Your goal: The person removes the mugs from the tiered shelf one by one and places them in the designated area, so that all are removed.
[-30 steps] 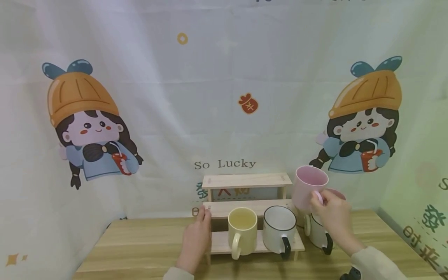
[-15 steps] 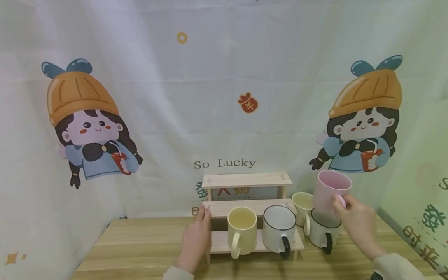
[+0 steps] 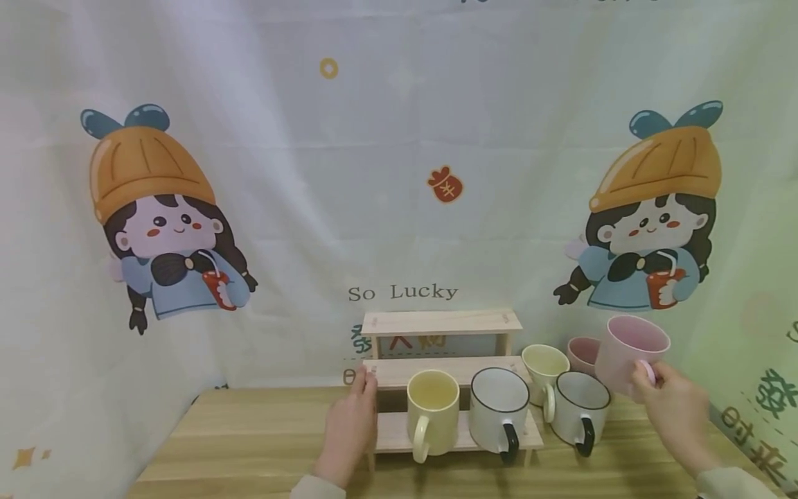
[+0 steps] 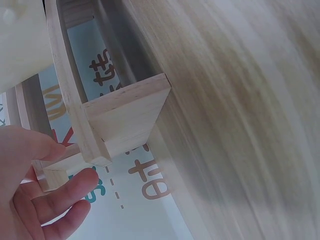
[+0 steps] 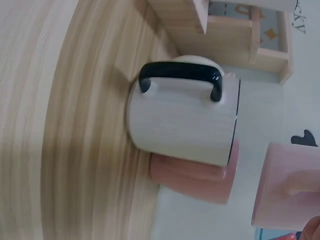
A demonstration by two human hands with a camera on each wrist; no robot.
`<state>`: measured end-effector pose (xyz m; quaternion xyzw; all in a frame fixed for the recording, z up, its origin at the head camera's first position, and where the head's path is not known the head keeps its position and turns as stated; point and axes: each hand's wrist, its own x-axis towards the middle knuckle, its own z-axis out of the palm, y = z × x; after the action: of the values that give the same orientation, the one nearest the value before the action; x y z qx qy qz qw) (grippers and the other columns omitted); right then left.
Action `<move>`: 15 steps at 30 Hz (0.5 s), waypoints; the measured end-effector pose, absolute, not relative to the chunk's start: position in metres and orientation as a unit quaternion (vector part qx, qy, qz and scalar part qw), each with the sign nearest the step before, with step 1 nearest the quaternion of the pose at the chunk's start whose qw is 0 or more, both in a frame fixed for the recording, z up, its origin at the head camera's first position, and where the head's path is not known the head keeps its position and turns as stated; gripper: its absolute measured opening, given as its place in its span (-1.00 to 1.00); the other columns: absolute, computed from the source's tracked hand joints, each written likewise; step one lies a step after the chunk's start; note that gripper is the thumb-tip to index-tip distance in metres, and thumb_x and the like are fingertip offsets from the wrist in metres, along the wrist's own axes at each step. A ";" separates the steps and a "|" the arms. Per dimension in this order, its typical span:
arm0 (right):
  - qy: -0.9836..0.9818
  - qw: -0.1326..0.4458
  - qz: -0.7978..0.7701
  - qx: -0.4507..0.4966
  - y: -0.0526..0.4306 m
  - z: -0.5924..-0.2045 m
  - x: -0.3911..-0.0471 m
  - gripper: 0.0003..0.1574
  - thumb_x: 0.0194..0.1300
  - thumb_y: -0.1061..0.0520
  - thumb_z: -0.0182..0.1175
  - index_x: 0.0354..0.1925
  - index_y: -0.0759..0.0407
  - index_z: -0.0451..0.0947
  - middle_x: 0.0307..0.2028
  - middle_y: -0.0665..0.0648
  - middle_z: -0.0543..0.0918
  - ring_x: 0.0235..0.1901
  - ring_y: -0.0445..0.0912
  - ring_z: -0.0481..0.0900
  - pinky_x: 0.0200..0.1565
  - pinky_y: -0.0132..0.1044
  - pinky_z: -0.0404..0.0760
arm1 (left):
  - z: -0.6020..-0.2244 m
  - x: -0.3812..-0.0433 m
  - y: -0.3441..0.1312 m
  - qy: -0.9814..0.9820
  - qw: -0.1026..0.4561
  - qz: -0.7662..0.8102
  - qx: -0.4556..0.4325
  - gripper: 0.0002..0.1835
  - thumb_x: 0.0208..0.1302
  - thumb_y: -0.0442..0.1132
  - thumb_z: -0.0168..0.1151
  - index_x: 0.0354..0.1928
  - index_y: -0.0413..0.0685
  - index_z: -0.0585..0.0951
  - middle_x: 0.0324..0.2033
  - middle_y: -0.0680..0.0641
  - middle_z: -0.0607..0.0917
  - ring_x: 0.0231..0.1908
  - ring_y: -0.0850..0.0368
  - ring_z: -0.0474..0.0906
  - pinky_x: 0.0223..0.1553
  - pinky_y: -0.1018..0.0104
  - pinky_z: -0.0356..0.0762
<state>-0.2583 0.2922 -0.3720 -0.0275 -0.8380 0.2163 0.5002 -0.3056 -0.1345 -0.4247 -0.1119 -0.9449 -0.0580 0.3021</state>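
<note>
My right hand (image 3: 676,416) grips the handle of a pink mug (image 3: 623,360), which it holds upright in the air at the right. Fingers and thumb of my left hand (image 3: 349,423) hold the left end of the middle shelf of a three-step wooden rack (image 3: 436,322). On the lowest step stand a yellow mug (image 3: 432,416) and a white mug (image 3: 499,409) with black rim and handle. In the right wrist view, the lifted pink mug (image 5: 280,187) is beyond another white mug (image 5: 185,115) with a black handle; only part of my right hand shows there.
Right of the rack, a cream cup (image 3: 544,371), a second black-handled white mug (image 3: 576,409) and a darker pink cup (image 3: 582,352) stand close together on the wooden table (image 3: 249,436). A printed cloth (image 3: 280,208) hangs behind.
My right hand has carried the pink mug rightward and slightly down, away from the rack. The cream cup and darker pink cup behind show more fully. My left hand has stayed at the rack.
</note>
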 end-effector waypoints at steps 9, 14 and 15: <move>-0.853 0.483 0.196 -0.037 0.317 -0.386 -0.259 -0.68 0.08 0.19 0.13 -0.71 0.30 0.36 -0.83 0.15 0.40 -0.77 -0.08 0.20 -0.69 -0.27 0.13 | -0.424 -0.306 -0.133 -0.940 0.320 -0.038 -0.114 -0.49 -0.04 -0.37 0.34 0.05 -0.22 0.51 0.13 -0.23 0.56 -0.81 0.22 0.19 -0.81 0.44 0.17; -0.861 0.469 0.193 -0.047 0.325 -0.396 -0.259 -0.65 0.10 0.19 0.12 -0.73 0.29 0.35 -0.84 0.10 0.37 -0.78 -0.12 0.18 -0.70 -0.29 0.12 | -0.424 -0.305 -0.132 -0.942 0.314 -0.037 -0.114 -0.48 -0.04 -0.38 0.33 0.06 -0.22 0.49 0.15 -0.24 0.55 -0.81 0.22 0.19 -0.81 0.44 0.17; -0.860 0.470 0.193 -0.045 0.327 -0.398 -0.258 -0.65 0.10 0.19 0.12 -0.74 0.29 0.35 -0.85 0.10 0.37 -0.78 -0.12 0.18 -0.70 -0.29 0.13 | -0.424 -0.305 -0.132 -0.943 0.311 -0.037 -0.113 -0.47 -0.04 -0.38 0.33 0.07 -0.22 0.49 0.15 -0.24 0.55 -0.81 0.22 0.19 -0.81 0.43 0.17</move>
<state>-0.2582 0.3266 -0.3982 -0.0445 -0.8602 0.1932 0.4698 -0.3050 -0.1324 -0.4241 -0.1135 -0.9429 -0.0373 0.3110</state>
